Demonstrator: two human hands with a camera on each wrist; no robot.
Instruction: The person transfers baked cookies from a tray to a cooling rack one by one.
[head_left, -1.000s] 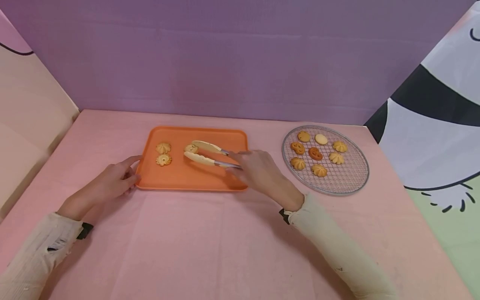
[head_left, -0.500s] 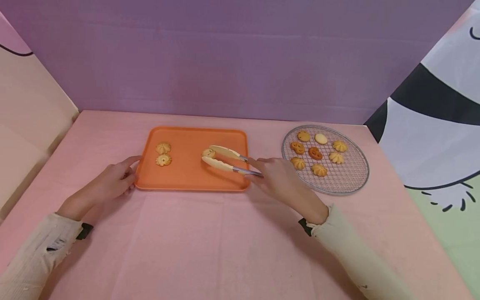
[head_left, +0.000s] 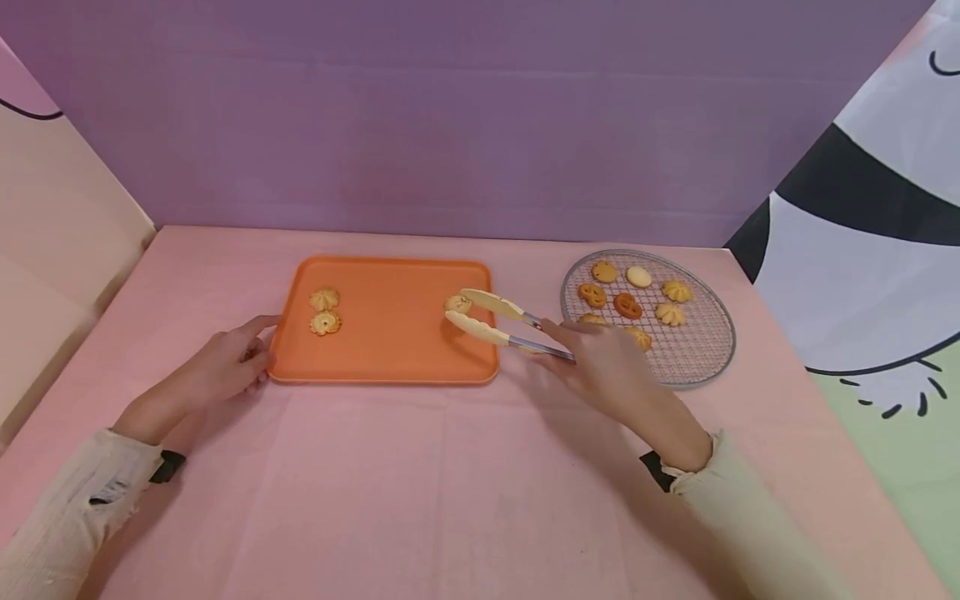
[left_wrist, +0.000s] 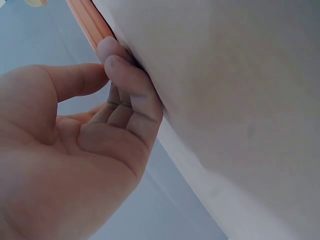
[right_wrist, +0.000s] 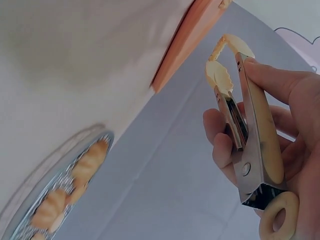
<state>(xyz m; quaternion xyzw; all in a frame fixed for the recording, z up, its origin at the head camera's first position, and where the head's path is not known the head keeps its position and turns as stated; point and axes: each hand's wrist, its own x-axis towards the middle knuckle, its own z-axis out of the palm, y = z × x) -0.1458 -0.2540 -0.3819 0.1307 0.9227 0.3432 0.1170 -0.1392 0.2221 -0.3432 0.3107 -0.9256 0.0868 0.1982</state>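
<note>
My right hand (head_left: 611, 367) grips a pair of metal tongs (right_wrist: 252, 120) with cream tips and a cream handle. Between the tips is a round cookie with dark specks (head_left: 457, 305), over the right part of an orange tray (head_left: 390, 358); a shadow falls below it. At the tray's left edge, my left hand (head_left: 225, 362) holds the rim between thumb and fingers; its fingertips meet the rim in the left wrist view. A swirl cookie (head_left: 325, 299) and a flower-shaped cookie (head_left: 326, 323) lie on the tray's left side.
Right of the tray lies a round wire rack (head_left: 693, 358) bearing several cookies, among them a pretzel-shaped one (head_left: 627, 306) and a pale round one (head_left: 638, 277). My right hand partly hides its near-left cookies. A purple wall (head_left: 450, 125) stands behind the pink tabletop (head_left: 360, 483).
The right hand has moved rightward with the tongs and the speckled cookie, from the tray's middle to its right side. The left hand stays at the tray's edge.
</note>
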